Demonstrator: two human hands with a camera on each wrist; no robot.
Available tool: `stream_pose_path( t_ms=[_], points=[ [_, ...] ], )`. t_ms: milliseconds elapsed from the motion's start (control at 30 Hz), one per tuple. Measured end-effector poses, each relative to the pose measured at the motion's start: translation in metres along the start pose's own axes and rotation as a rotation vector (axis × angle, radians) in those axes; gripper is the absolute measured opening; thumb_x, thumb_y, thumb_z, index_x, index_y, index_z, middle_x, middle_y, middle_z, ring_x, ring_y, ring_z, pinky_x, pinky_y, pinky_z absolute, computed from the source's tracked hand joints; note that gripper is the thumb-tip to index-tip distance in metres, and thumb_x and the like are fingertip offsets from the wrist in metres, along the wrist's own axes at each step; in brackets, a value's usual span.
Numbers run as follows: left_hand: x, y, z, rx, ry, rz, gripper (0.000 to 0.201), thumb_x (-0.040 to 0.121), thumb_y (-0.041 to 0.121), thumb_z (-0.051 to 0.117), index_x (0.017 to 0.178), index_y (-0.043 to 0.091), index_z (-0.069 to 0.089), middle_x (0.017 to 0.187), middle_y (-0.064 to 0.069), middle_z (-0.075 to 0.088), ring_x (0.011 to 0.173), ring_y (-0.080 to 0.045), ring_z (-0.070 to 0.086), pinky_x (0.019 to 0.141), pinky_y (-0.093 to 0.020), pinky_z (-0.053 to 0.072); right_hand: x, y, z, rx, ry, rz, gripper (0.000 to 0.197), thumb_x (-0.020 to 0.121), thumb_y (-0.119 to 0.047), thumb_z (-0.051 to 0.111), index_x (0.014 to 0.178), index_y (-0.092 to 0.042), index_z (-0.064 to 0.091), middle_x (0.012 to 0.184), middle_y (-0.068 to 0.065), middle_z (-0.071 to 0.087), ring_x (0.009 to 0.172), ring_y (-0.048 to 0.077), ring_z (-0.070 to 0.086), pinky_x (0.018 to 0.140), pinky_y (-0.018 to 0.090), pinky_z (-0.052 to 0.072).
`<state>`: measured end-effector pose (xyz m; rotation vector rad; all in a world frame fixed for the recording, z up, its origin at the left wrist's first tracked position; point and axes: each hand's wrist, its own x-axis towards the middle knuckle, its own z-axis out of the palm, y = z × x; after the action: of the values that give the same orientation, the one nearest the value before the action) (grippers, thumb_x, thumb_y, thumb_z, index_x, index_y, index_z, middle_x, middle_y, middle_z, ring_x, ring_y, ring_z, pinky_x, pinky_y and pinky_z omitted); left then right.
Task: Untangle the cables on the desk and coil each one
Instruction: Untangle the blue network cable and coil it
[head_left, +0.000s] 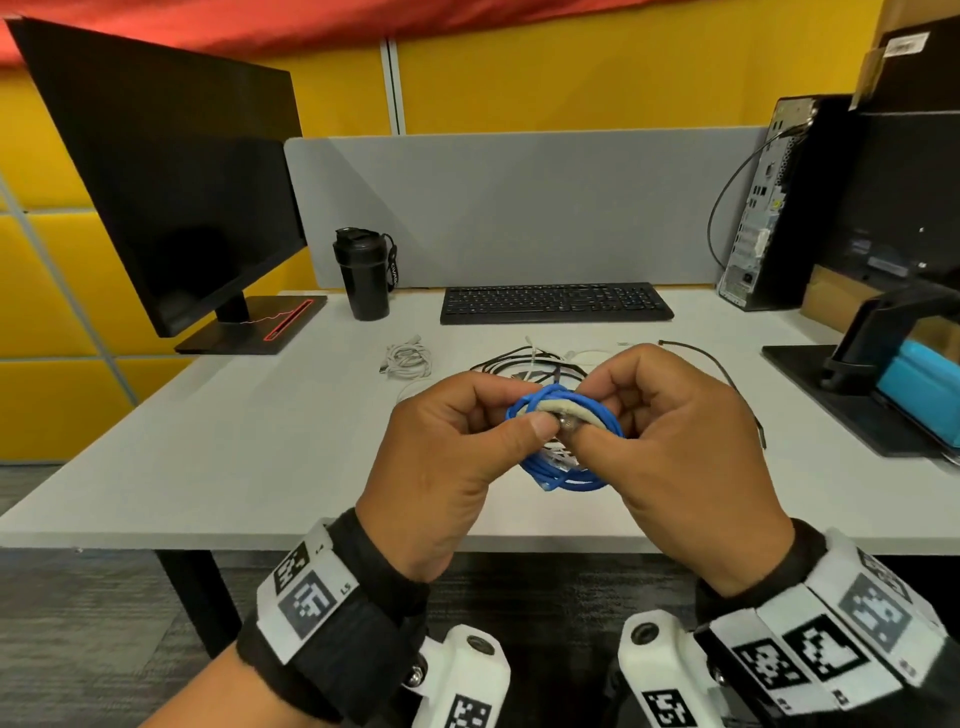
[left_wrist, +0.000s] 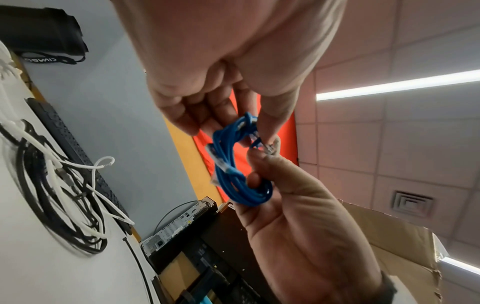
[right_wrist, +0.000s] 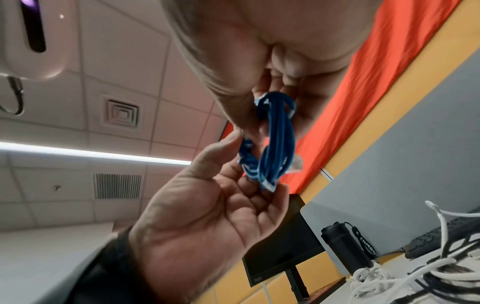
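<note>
We hold the blue cable (head_left: 566, 441) up between both hands, clear of the worktop (head_left: 260, 441): our left hand (head_left: 441, 467) pinches the top of its small coil with thumb and curled fingers, and our right hand (head_left: 675, 441) pinches beside it, thumbs nearly meeting at a pale wrap or plug end. We judge this cable nearly finished, with only its end left to secure. Beyond the hands, a white cable (head_left: 408, 359) lies bundled near the bottle (head_left: 365, 273), while black and white cables (head_left: 530, 364) lie tangled before the keyboard (head_left: 556, 303), so most of the work remains. The left wrist view shows that tangle's crossing loops (left_wrist: 64, 195) plainly; the head view hides much of it behind our hands.
</note>
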<state>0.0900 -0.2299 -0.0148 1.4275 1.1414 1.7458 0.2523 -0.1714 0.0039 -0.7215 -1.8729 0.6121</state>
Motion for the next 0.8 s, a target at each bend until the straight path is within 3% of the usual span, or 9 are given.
stream_pose_path(
  t_ms=[167,267,367,567,700,800],
  points=[
    [0.004,-0.001,-0.004,-0.099,-0.02,-0.069,0.024,0.076,0.008,0.069,0.092,0.022,0.08,0.095,-0.009,0.077,0.091,-0.022,0.073,0.079,-0.025,0.056,0.011,0.005,-0.012,0.471,-0.21,0.282,0.027,0.067,-0.002,0.085,0.086,-0.015,0.07,0.081,0.009,0.073,0.071,0.024,0.07,0.06,0.027,0.056],
    [0.004,-0.001,-0.006,-0.105,-0.053,-0.087,0.023,0.077,0.008,0.067,0.092,0.02,0.079,0.098,-0.011,0.077,0.093,-0.024,0.072,0.082,-0.027,0.056,0.013,0.008,-0.014,0.711,-0.334,0.452,0.031,0.063,-0.009,0.08,0.092,-0.009,0.068,0.086,0.018,0.073,0.07,0.026,0.07,0.059,0.03,0.057],
    [0.004,-0.001,-0.008,-0.135,-0.097,-0.167,0.019,0.077,0.01,0.066,0.093,0.016,0.076,0.099,-0.012,0.076,0.092,-0.023,0.07,0.085,-0.031,0.057,0.016,0.01,-0.017,0.82,-0.38,0.503,0.031,0.062,-0.01,0.078,0.091,-0.008,0.069,0.085,0.018,0.072,0.067,0.025,0.069,0.064,0.033,0.06],
    [0.006,0.001,-0.015,-0.153,-0.229,-0.356,0.025,0.079,0.013,0.062,0.103,0.011,0.069,0.097,-0.004,0.072,0.086,-0.012,0.064,0.076,-0.026,0.049,0.012,0.011,-0.009,0.866,-0.238,0.476,0.027,0.064,-0.003,0.073,0.089,-0.005,0.063,0.075,0.014,0.072,0.063,0.025,0.071,0.057,0.029,0.059],
    [0.005,0.002,-0.019,-0.111,-0.301,-0.343,0.019,0.081,0.011,0.066,0.097,0.017,0.075,0.096,-0.003,0.073,0.087,-0.012,0.064,0.074,-0.021,0.051,0.008,0.011,0.002,0.902,-0.077,0.471,0.028,0.061,-0.001,0.074,0.082,-0.006,0.057,0.066,0.009,0.071,0.061,0.024,0.072,0.054,0.026,0.056],
    [0.005,0.004,-0.023,-0.039,-0.31,-0.298,0.021,0.081,0.009,0.071,0.101,0.008,0.072,0.098,-0.006,0.074,0.091,-0.017,0.068,0.08,-0.023,0.053,0.004,0.011,0.01,0.89,0.012,0.44,0.03,0.058,-0.002,0.076,0.079,-0.009,0.056,0.065,0.008,0.07,0.061,0.025,0.072,0.055,0.027,0.056]
  ],
)
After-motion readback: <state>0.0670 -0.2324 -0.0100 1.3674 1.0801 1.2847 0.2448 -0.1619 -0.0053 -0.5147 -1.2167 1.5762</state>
